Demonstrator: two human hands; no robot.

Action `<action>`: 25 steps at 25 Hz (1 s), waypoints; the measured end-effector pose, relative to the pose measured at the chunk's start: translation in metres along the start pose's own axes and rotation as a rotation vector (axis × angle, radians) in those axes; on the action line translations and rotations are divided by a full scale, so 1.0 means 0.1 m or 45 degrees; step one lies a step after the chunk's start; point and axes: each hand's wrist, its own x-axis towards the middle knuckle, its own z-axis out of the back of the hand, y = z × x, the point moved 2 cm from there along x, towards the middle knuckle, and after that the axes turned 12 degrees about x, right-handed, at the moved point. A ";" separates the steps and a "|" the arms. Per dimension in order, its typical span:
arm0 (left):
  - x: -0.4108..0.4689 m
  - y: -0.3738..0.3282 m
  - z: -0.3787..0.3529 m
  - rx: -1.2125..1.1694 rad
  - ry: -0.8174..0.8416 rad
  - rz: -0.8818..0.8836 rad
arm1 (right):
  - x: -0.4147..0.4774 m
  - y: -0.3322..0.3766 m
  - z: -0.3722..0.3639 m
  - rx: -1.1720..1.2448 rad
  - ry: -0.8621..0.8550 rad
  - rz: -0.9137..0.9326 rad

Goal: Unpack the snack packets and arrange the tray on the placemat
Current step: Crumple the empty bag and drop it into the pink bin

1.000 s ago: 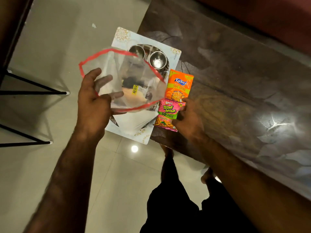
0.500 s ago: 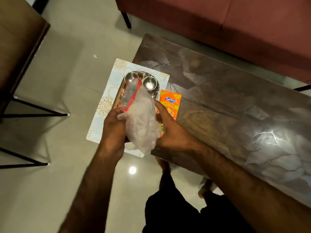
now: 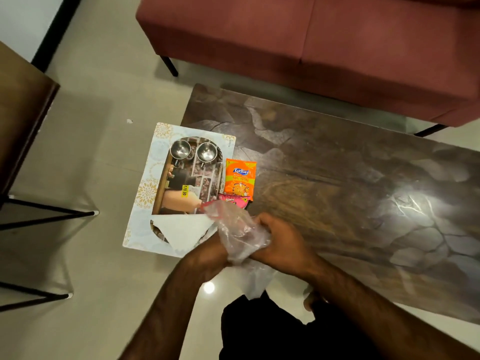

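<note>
Both hands hold a crumpled clear plastic bag [image 3: 237,235] with a red rim at the table's near left corner. My right hand [image 3: 280,242] grips its upper part; my left hand [image 3: 207,253] is mostly hidden under the bag, closed on its lower part. A patterned placemat [image 3: 145,193] lies at the table's left end, overhanging the edge. On it rests a printed tray [image 3: 192,185] with two steel bowls [image 3: 180,149] [image 3: 206,152] and a white napkin [image 3: 181,229]. An orange Kurkure packet [image 3: 240,179] and a pink packet [image 3: 235,200] lie right of the tray, the pink one partly hidden by the bag.
The dark wooden table [image 3: 350,193] stretches to the right. A maroon sofa [image 3: 311,42] stands behind it. A brown stool with black legs [image 3: 23,120] stands on the tiled floor at the left. My dark-clothed legs are below the table edge.
The open bag in my left hand was brought down, and both hands squeezed it into a crumple, moving it right of the tray. The view pulled back.
</note>
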 end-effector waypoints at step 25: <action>-0.40 -0.22 -0.87 0.916 0.438 -0.744 | -0.50 -0.03 1.05 0.520 0.063 0.116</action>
